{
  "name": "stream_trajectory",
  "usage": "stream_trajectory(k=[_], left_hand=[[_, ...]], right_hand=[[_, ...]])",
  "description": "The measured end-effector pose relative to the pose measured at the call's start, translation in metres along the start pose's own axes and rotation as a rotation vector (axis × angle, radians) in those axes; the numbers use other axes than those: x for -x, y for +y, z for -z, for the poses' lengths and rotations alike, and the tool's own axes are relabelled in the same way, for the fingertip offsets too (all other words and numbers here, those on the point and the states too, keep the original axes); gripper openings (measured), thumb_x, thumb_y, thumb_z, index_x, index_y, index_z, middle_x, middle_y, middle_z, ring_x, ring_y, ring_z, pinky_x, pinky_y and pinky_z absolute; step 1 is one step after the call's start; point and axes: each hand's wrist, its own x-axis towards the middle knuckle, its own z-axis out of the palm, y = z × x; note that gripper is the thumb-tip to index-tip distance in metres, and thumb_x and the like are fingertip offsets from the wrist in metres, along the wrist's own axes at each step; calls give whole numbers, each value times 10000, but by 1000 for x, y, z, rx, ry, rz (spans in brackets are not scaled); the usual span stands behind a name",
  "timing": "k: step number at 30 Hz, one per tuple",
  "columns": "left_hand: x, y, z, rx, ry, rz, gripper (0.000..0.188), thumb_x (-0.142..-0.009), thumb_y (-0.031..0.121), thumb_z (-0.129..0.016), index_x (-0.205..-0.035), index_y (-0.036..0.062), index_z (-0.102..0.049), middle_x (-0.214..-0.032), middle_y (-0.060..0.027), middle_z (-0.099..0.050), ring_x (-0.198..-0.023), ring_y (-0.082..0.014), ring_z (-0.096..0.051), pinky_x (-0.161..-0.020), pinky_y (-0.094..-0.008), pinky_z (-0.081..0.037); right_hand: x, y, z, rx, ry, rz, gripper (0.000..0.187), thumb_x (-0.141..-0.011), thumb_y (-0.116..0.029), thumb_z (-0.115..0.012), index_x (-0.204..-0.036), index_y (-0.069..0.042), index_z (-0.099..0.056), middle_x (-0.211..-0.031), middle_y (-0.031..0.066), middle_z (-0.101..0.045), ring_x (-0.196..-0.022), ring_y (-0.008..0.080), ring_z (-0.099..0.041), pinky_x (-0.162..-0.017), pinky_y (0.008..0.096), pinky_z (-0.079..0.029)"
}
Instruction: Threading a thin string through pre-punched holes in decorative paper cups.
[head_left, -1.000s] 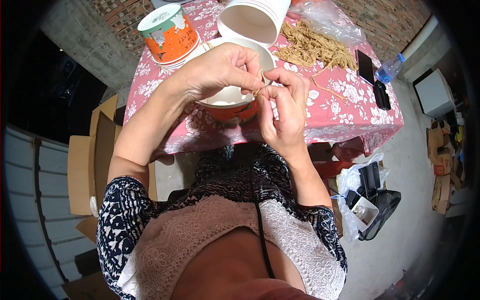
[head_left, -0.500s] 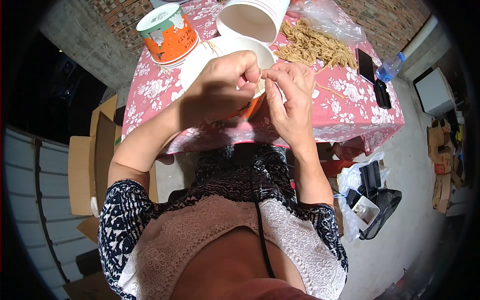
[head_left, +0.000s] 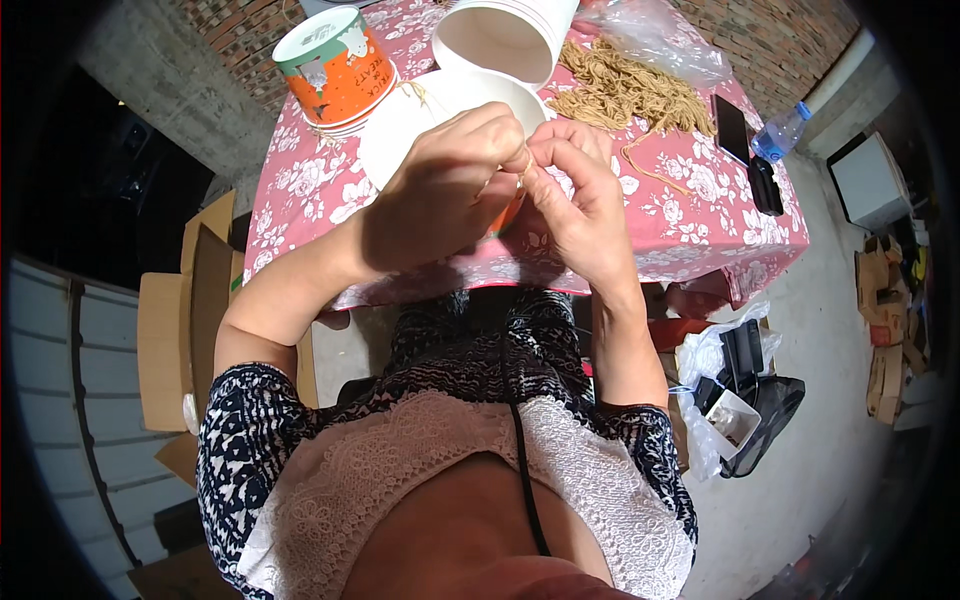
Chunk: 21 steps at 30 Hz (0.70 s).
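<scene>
Here, the 2 hands meet over the front part of the worktop. A thin bit of string is between them, right at the fingertips. The left hand is curled and pinches the string from one side. The right hand pinches it too, with the thumb and a finger close together. The hands hide most of the string, so I can't tell if there is a knot.

Just below the hands is a tub, white inside, with a bit of its orange outside showing under the fingers.

Past the left hand, an orange tub sits upside down. Farther back, some white tubs lie on their side, 1 inside the other. Past the right hand is a big pile of tan yarn, and 1 loose strand curls out near that hand. A clear bag touches the pile. A phone lies to its right, near a blue bottle.
</scene>
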Motion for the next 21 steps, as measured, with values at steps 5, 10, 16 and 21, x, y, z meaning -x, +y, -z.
stream_trajectory(k=[5, 10, 16, 21], left_hand=[[0, -8, 1, 48, -32, 45, 145, -746, -71, -559, -847, 14, -498, -773, -126, -491, -691, -299, -525, -625, -373, -454], [0, -8, 1, 61, -29, 128, 117, -736, -88, -527, -801, -1, -486, -762, -108, -502, -665, -251, -504, -604, -347, -442], [0, -10, -2, 38, -9, 39, 113, -749, -78, -537, -798, 1, -474, -754, -110, -483, -667, -264, -509, -603, -359, -446], [0, -10, -2, 40, -10, 19, 123, -751, -67, -549, -786, 9, -459, -761, -112, -479, -669, -272, -510, -608, -363, -452]], right_hand=[[3, -1, -6, 50, 156, 73, 55, -814, -22, -647, -859, 2, -627, -1070, 153, -575, -1026, 296, -475, -914, 386, -391], [4, -3, -4, 201, 273, 214, 76, -804, 5, -630, -879, 9, -614, -1110, 185, -570, -1033, 317, -487, -912, 410, -402], [4, 1, -1, 205, 178, 98, 118, -827, -17, -629, -943, 1, -643, -1191, 190, -548, -1107, 336, -463, -957, 441, -380], [0, 4, 1, 134, 11, 109, 117, -889, -97, -608, -934, -6, -667, -1305, 197, -513, -1171, 352, -423, -1036, 451, -330]])
